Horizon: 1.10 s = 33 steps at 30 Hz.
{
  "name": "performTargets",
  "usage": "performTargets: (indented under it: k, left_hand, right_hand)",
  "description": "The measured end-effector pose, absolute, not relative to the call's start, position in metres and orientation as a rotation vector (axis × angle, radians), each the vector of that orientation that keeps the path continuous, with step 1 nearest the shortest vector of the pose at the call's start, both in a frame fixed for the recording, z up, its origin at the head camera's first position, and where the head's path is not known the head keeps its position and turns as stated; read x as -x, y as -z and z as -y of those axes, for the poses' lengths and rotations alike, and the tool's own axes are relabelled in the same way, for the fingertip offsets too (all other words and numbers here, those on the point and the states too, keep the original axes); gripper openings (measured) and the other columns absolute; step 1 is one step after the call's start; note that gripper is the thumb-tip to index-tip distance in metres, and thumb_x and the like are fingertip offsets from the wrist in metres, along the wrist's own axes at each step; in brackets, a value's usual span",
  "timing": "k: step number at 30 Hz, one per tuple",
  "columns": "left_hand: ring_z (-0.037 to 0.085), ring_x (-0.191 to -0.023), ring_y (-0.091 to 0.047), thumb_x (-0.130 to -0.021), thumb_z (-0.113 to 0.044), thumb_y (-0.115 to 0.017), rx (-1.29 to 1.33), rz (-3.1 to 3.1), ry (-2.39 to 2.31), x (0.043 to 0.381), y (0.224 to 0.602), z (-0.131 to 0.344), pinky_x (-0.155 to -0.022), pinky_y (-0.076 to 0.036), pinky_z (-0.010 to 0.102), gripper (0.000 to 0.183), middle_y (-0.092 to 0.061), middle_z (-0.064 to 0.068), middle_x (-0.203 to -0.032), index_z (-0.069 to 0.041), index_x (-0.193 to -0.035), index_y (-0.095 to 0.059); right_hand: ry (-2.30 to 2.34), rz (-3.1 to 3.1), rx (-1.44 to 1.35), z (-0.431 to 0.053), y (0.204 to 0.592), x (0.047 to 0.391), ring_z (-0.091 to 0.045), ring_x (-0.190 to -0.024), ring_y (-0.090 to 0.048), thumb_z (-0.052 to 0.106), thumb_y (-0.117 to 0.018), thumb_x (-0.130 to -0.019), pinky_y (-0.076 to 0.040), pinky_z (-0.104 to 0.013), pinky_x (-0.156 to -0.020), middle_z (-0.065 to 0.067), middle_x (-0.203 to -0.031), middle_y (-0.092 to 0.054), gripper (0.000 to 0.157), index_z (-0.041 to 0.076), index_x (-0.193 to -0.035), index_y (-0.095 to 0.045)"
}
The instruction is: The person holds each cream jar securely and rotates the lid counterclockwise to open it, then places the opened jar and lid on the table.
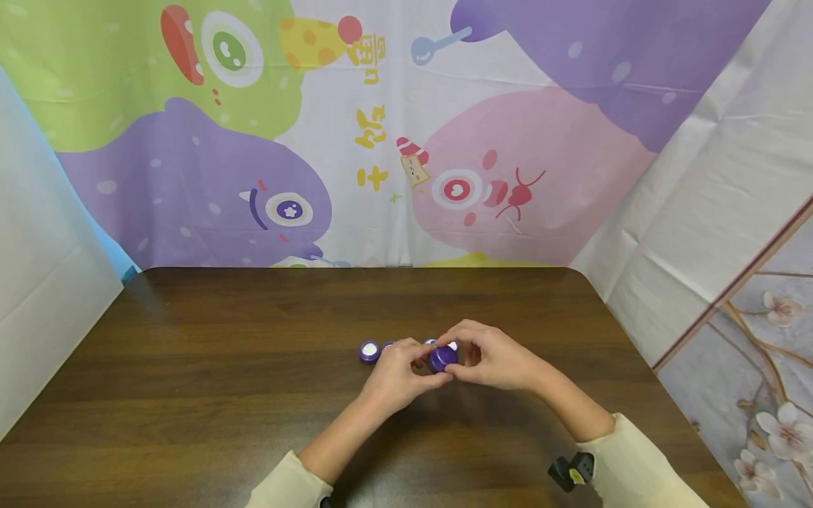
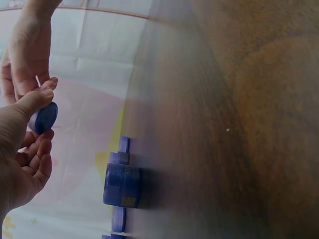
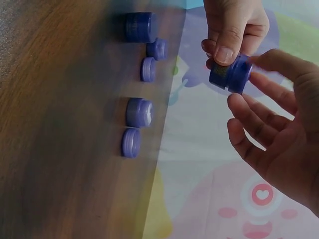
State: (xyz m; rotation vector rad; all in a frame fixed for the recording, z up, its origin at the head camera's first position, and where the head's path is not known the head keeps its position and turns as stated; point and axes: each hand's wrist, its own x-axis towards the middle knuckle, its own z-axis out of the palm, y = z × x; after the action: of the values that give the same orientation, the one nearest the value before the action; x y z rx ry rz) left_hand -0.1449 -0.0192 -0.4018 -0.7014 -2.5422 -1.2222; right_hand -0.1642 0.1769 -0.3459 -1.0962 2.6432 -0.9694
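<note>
In the head view both hands meet at a small purple jar (image 1: pixel 443 358) held above the table. My left hand (image 1: pixel 396 374) pinches the jar between thumb and fingers; in the right wrist view its thumb lies on the part with gold print. Thumb and fingers of my right hand (image 1: pixel 498 360) bend round the jar's smooth side, apparently the lid (image 3: pixel 241 77). A narrow notch shows between the two parts. Below stand another purple jar (image 3: pixel 141 27), a smaller one (image 3: pixel 157 49), a jar with a white top (image 3: pixel 138 113) and ring-like lids (image 3: pixel 130 143).
The brown wooden table (image 1: pixel 190 395) ends at a cartoon-printed curtain (image 1: pixel 394 212). The row of purple pieces lies just beyond the hands, partly hidden by them in the head view. A small black device (image 1: pixel 571 471) sits at the right sleeve.
</note>
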Motion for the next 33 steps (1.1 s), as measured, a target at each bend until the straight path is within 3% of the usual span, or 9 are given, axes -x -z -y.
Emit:
performTargets:
  k: [5,9,14,18,23,33]
  left_hand:
    - [0.008,-0.071,-0.053,-0.073,-0.03,-0.079,0.692,2.544,1.213,0.1447,0.4019,0.02,-0.062,-0.044,0.017,0.032,-0.062,-0.001,-0.076,-0.008,-0.095,-0.073]
    - [0.008,-0.07,-0.052,-0.073,-0.03,-0.08,0.69,2.545,1.208,0.1452,0.4023,0.0198,-0.06,-0.043,0.016,0.035,-0.061,-0.001,-0.075,-0.007,-0.097,-0.073]
    - [0.008,-0.07,-0.053,-0.073,-0.03,-0.079,0.698,2.539,1.201,0.146,0.4036,0.0199,-0.061,-0.044,0.016,0.036,-0.063,0.0,-0.076,-0.006,-0.099,-0.072]
    - [0.008,-0.071,-0.053,-0.073,-0.03,-0.079,0.7,2.538,1.204,0.146,0.4039,0.0202,-0.061,-0.044,0.016,0.033,-0.063,0.0,-0.077,-0.007,-0.096,-0.072]
    - [0.008,-0.07,-0.053,-0.073,-0.03,-0.08,0.694,2.541,1.209,0.1458,0.4023,0.0203,-0.061,-0.044,0.016,0.033,-0.062,-0.001,-0.076,-0.008,-0.096,-0.072]
    - [0.008,-0.071,-0.055,-0.072,-0.03,-0.08,0.686,2.538,1.208,0.1459,0.4019,0.0198,-0.062,-0.045,0.016,0.036,-0.064,0.0,-0.078,-0.006,-0.098,-0.072]
  right_hand:
    - [0.99,-2.685,1.045,-0.1761,0.3474,0.1639,-0.004,-0.066,-0.049,0.028,-0.071,-0.083,-0.045,-0.02,-0.058,0.003,-0.094,-0.06,0.035,0.013,-0.114,-0.062]
    - [0.983,-2.695,1.076,-0.177,0.3502,0.1656,-0.002,-0.065,-0.049,0.024,-0.071,-0.083,-0.046,-0.02,-0.056,0.002,-0.087,-0.061,0.033,0.009,-0.111,-0.063]
    - [0.986,-2.639,1.1,-0.1765,0.3482,0.1657,-0.004,-0.065,-0.05,0.015,-0.073,-0.08,-0.046,-0.02,-0.058,0.0,-0.093,-0.061,0.034,0.011,-0.112,-0.062]
    - [0.981,-2.639,1.102,-0.176,0.3465,0.1652,-0.006,-0.066,-0.05,0.019,-0.073,-0.081,-0.045,-0.019,-0.058,0.0,-0.099,-0.06,0.034,0.013,-0.113,-0.062]
    - [0.977,-2.68,1.012,-0.1762,0.3454,0.1651,-0.006,-0.066,-0.049,0.026,-0.07,-0.084,-0.044,-0.02,-0.057,0.002,-0.091,-0.061,0.033,0.013,-0.113,-0.063]
    - [0.976,-2.636,1.09,-0.1771,0.3448,0.1648,-0.007,-0.066,-0.05,0.016,-0.071,-0.082,-0.045,-0.02,-0.059,0.001,-0.095,-0.06,0.036,0.014,-0.116,-0.061]
